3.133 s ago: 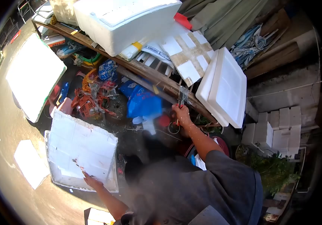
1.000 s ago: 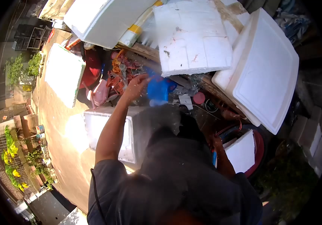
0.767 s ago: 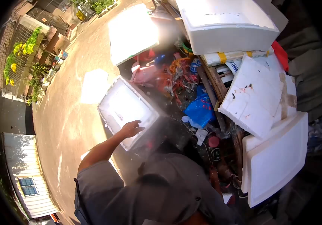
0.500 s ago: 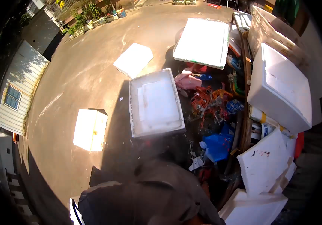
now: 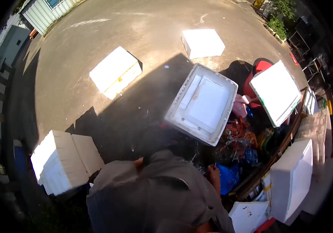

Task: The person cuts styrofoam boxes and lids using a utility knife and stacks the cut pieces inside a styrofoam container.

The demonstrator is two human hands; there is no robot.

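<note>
My right hand [image 5: 214, 175] is low on the right, beside a blue plastic bag [image 5: 228, 178]. Its fingers look closed, with a small reddish bit at the tips that I cannot make out. A patch of skin at the upper edge of my grey shirt [image 5: 151, 190] may belong to my left hand [image 5: 138, 163]; its fingers are hidden. Ahead lies an open white foam box [image 5: 191, 135] with a flat white piece [image 5: 207, 103] inside. Red-orange netting or plastic scraps [image 5: 238, 130] and a pink cloth or bag [image 5: 239, 105] lie right of it.
White foam boxes stand left [image 5: 63, 163], ahead-left [image 5: 116, 72] and farther ahead [image 5: 204, 42]. A foam lid or box [image 5: 276, 92] rests by a red tub [image 5: 249, 85]. A wooden beam [image 5: 277, 159] edges the clutter, with another foam box [image 5: 290, 178] and a plastic crate [image 5: 314, 130] beyond.
My view has swung, so the scene sits farther right and is rotated. A large foam box at left and my right hand beside the blue bag have come into view.
</note>
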